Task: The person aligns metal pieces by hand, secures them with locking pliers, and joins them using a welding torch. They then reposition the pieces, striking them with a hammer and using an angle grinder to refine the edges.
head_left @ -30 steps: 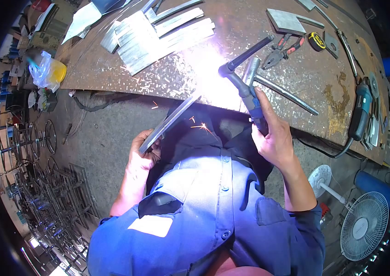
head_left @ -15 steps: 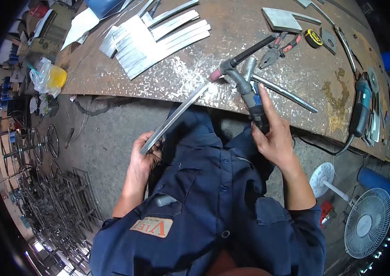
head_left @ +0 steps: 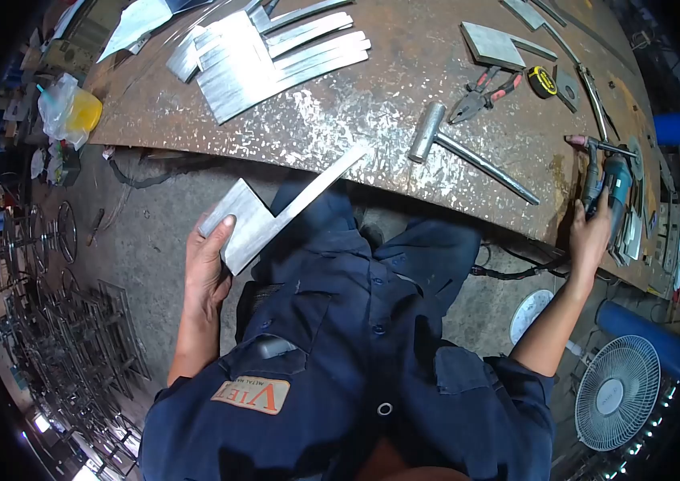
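Observation:
My left hand (head_left: pixel 210 248) grips a flat metal plate with a long narrow arm (head_left: pixel 256 228), thumb on its broad face. The arm's tip reaches over the bench edge. At the bench's right side my right hand (head_left: pixel 590 228) is closed around the handle of a TIG welding torch (head_left: pixel 592 168), whose pink nozzle points left. The torch lies right beside a teal angle grinder (head_left: pixel 617 188). Between my hands, a steel hammer (head_left: pixel 476 160) rests on the worn metal bench (head_left: pixel 292 152).
More metal plates with arms (head_left: pixel 236 76) lie stacked at the back left. Pliers (head_left: pixel 480 100), a tape measure (head_left: pixel 542 82) and another metal plate (head_left: pixel 492 46) are farther back. A bag of yellow drink (head_left: pixel 75 112) hangs at the left edge; a fan (head_left: pixel 617 393) stands lower right.
My right hand has carried the torch from the bench middle to the right, beside the grinder. My left hand has turned the metal piece, so its broad plate now faces up.

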`<state>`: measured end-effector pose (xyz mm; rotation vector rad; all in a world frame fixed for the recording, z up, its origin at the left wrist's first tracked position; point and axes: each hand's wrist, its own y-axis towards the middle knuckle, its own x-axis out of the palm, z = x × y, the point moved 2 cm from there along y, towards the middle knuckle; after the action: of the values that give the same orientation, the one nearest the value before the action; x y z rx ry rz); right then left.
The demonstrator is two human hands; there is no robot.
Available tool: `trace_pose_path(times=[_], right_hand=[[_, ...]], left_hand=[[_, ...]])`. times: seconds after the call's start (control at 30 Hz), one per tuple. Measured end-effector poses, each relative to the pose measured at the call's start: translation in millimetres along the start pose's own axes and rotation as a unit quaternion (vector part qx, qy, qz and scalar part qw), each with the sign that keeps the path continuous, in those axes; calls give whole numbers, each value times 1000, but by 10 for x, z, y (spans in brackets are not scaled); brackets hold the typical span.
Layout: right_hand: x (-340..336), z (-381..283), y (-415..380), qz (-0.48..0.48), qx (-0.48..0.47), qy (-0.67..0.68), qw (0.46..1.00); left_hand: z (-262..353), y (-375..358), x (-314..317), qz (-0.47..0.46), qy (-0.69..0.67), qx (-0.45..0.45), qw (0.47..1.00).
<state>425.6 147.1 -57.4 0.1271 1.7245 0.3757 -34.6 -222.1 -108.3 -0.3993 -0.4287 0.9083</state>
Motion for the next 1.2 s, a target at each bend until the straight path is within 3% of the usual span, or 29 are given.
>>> trace_pose_path(times=[0.03,0.07,0.1,0.13,0.17,0.2,0.27,0.4,0.47,0.63,0.73,0.77,0.83,0.9,0.97,1.03,1.1,1.13,1.2], right_hand=[[-12,-146,7,46,-19,-188,981],[-12,-304,-7,108,-57,-165,979],[38,-483,-15,135,-110,-35,984],[77,-781,-97,95,-162,101,977],[153,-1069,-183,-25,-173,172,969],[188,-1375,-279,-53,-271,211,938],[347,-1810,-411,-77,-346,189,916],[456,-1990,-350,-100,-335,173,921],[276,-2110,-375,-123,-332,304,885],[-217,-2406,-554,-141,-379,332,852],[-233,-2483,-645,7,-393,373,840],[-106,-2490,-699,3,-397,370,840],[94,-2506,-771,-100,-417,208,879],[13,-2523,-676,-107,-413,201,882],[-211,-2556,-606,-56,-380,249,889],[-329,-2576,-611,11,-387,361,849],[-64,-2533,-725,1,-376,418,827],[90,-2463,-754,-140,-370,254,883],[128,-2466,-702,-106,-349,257,895]], left_hand=[[24,-7,1,-6,11,31,999],[21,-18,-13,-5,11,30,999],[18,-19,-21,-4,5,22,1000],[16,-12,-23,-6,-1,14,1000],[6,-1,-28,-8,1,15,1000],[-15,14,-38,-6,6,23,1000],[-56,28,-50,5,15,39,999],[-80,52,-84,0,24,60,998],[-45,42,-51,-5,17,58,998],[-53,55,-47,3,9,69,998],[-55,66,-49,9,5,68,998],[-73,59,-58,15,7,69,997],[-40,39,-24,7,-2,56,998],[-19,40,6,7,-11,58,998],[8,23,4,12,11,60,998],[7,8,8,14,9,51,999],[9,21,10,21,12,45,999],[26,27,19,18,13,48,999],[38,16,30,16,12,41,999]])
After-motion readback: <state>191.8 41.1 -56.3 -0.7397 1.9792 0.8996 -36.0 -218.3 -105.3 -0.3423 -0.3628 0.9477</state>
